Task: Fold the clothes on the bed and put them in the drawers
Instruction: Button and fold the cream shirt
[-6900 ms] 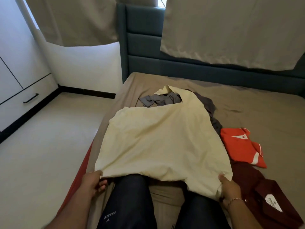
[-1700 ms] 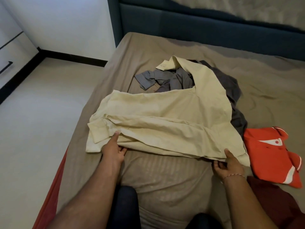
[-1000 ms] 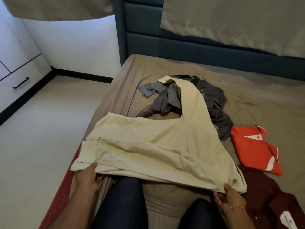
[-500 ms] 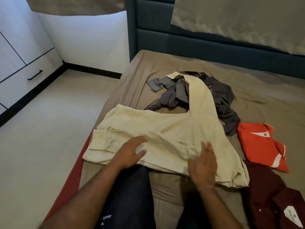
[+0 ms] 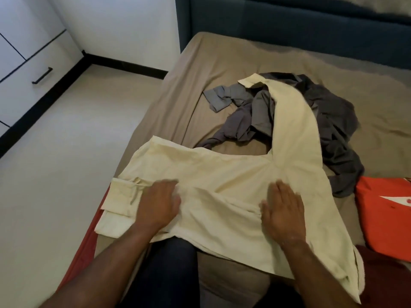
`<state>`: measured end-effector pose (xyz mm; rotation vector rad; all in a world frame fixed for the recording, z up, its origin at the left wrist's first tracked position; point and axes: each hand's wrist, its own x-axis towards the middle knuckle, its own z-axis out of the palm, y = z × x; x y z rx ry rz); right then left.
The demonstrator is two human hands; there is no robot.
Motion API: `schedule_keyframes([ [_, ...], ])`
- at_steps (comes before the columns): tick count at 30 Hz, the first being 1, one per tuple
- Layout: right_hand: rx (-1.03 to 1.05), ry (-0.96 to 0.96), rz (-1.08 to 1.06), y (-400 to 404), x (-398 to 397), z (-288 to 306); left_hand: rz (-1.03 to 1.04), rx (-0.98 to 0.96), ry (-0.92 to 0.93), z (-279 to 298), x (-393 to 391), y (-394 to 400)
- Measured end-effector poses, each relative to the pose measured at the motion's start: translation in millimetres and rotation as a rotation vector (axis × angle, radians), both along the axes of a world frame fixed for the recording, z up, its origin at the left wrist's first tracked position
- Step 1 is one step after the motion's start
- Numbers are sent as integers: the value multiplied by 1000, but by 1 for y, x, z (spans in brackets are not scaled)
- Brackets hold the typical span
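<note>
At the left edge of the bed (image 5: 178, 90), the cream shirt (image 5: 222, 178) has its cuffed sleeve end overhanging the mattress, so I judge it could slide floorward and drag my fold open. My left hand (image 5: 159, 205) lies flat and spread on the cloth, gripping nothing. My right hand (image 5: 283, 216) presses likewise, fingers straight. Further right, the shirt's long sleeve runs up over the grey clothes (image 5: 322, 121); pulling it may snag them. The orange shirt (image 5: 384, 214) lies close enough to be disturbed.

No readable text, label, brand or number on any garment or furniture.
</note>
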<state>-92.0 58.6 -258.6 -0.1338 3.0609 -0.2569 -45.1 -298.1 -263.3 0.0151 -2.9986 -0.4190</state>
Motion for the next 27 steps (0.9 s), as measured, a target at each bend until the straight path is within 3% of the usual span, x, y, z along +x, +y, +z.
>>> schedule_keyframes([
  [3, 33, -52, 203, -34, -61, 16, -180, 72, -64, 25, -79, 30],
  [6, 99, -154, 306, -65, -109, 26, -322, -110, -268, 41, -153, 45],
  [9, 248, -217, 319, -76, -138, 24, -327, -323, -524, 43, -196, 38],
  [12, 406, -252, 268, -62, -153, 23, -308, -397, -599, 46, -206, 13],
  [15, 521, -217, 208, -40, -159, 33, -303, -346, -579, 48, -196, -20],
  [19, 617, -174, 143, -20, -152, 51, -325, -278, -389, 57, -173, -53],
  [24, 633, -78, 61, -11, -113, 77, -347, -162, -229, 81, -130, -63],
  [27, 576, 64, 95, 9, -73, 79, -371, -229, -72, 84, -92, -72],
])
